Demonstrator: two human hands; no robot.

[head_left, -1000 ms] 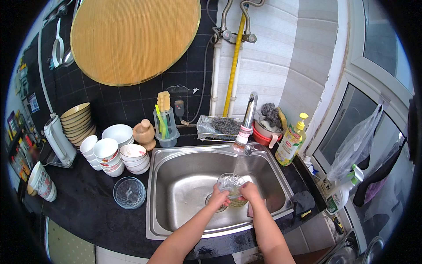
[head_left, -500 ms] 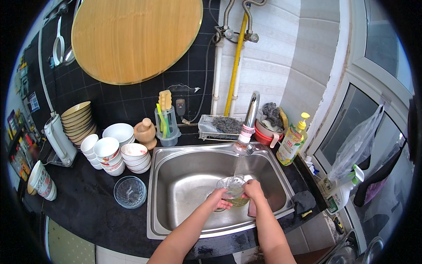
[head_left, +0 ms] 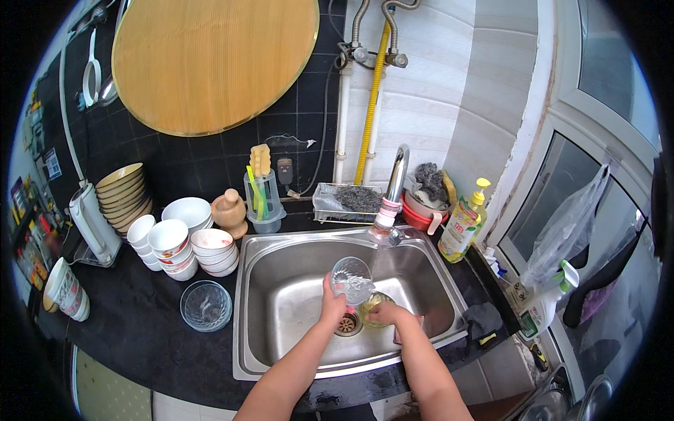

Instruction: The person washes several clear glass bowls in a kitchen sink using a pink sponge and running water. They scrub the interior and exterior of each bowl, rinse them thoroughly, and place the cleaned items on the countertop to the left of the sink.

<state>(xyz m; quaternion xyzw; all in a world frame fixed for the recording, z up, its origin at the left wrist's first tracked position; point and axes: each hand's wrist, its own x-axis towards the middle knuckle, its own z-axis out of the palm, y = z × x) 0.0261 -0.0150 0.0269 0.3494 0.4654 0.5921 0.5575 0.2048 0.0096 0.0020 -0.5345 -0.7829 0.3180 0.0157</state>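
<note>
My left hand (head_left: 334,300) grips a clear glass bowl (head_left: 353,275), tilted up on its side above the sink, its patterned surface showing. Lower and to the right, the fingers of my right hand (head_left: 387,313) are closed at the rim of a yellowish-green glass bowl (head_left: 367,306), partly hidden by that hand. Both bowls are apart from each other or nearly so, over the steel sink (head_left: 284,288). Above them the faucet (head_left: 397,175) lets down a thin stream of water. A pinkish cloth or sponge lies half hidden beside my right wrist.
Left of the sink, another glass bowl (head_left: 206,306) sits on the black counter (head_left: 140,316). Behind it stand stacked white bowls (head_left: 169,238) and a wooden mortar (head_left: 229,212). A wire rack (head_left: 330,203) and a yellow-capped soap bottle (head_left: 463,224) stand behind and right of the sink.
Half a second ago both hands were together at the glass bowls under the stream. Now my left hand has lifted the clear one up and left; my right hand has shifted slightly lower with the yellowish-green one.
</note>
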